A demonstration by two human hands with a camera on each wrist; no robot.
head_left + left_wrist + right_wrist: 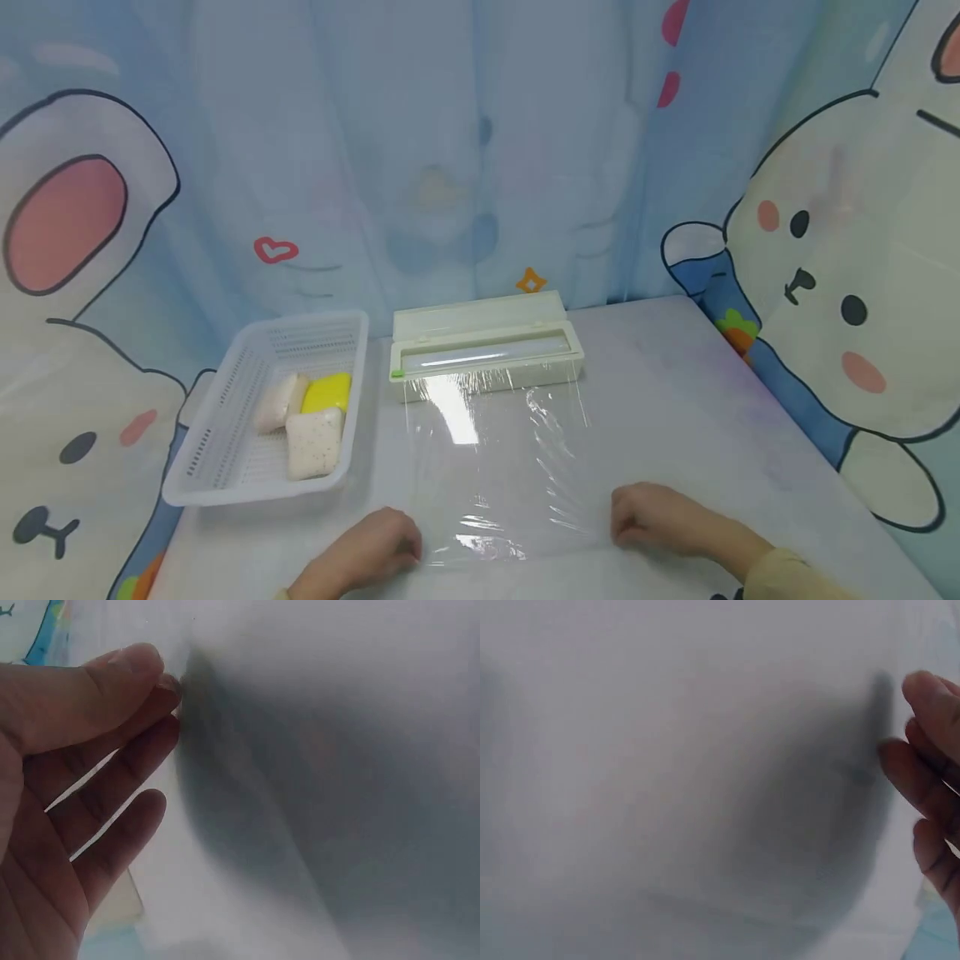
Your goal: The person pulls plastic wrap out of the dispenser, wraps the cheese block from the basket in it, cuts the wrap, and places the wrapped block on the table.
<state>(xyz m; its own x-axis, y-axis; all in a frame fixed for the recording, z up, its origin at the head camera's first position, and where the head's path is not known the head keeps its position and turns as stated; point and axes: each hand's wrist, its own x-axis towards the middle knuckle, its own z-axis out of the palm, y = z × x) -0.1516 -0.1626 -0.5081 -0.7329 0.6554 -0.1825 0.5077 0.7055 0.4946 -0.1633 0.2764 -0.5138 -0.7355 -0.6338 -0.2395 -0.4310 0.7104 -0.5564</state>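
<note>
A sheet of clear cling film [495,475] runs toward me from the pale green cling film dispenser [487,358], whose lid stands raised at the back. My left hand [378,546] pinches the film's near left corner between thumb and index finger; in the left wrist view the other fingers [127,847] extend loosely. At the near right corner, my right hand [656,521] holds the film's edge with curled fingers. Its thumb and fingers [922,780] show only in part in the right wrist view. Wrinkles and bright glare cross the sheet between the hands.
Left of the film, a white slotted plastic basket [225,500] holds a yellow soap-like block [327,392], a speckled white block [315,443] and a plain pale block [281,402]. A cartoon-print curtain [450,167] rises behind the white table [720,417].
</note>
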